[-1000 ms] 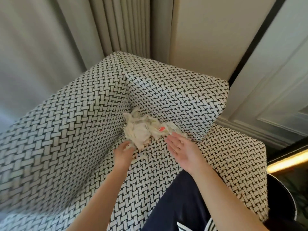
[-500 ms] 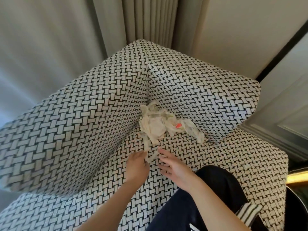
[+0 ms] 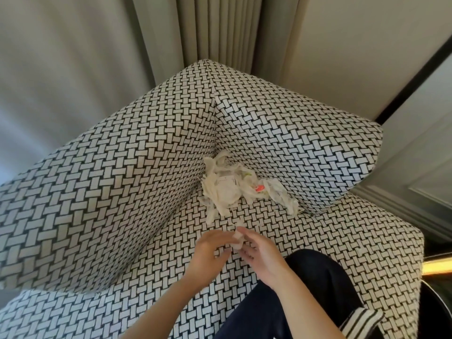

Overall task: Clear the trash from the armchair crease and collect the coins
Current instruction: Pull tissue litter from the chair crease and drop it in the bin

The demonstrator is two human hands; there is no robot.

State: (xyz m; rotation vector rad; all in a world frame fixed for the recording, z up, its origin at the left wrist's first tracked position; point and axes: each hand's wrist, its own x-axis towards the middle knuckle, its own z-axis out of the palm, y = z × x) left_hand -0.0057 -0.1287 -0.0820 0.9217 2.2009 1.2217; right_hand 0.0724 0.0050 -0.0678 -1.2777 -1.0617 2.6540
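A pile of crumpled white tissue and wrappers (image 3: 226, 192) sits in the back corner crease of the black-and-white woven armchair (image 3: 122, 192), with a small orange bit (image 3: 259, 188) in it. In front of the pile, over the seat, my left hand (image 3: 210, 252) and my right hand (image 3: 263, 256) meet. Their fingertips pinch a small white tissue scrap (image 3: 238, 239) between them. No coins show.
My dark trouser leg (image 3: 305, 289) with a striped cuff (image 3: 362, 319) rests on the seat at the right. Beige curtains (image 3: 215, 28) hang behind the chair, a panelled wall (image 3: 415, 155) stands to the right, and a dark round object (image 3: 437, 311) lies at the lower right.
My hands have drawn back from the pile and come together. A small tissue scrap is now pinched between their fingertips. The view has shifted left and down.
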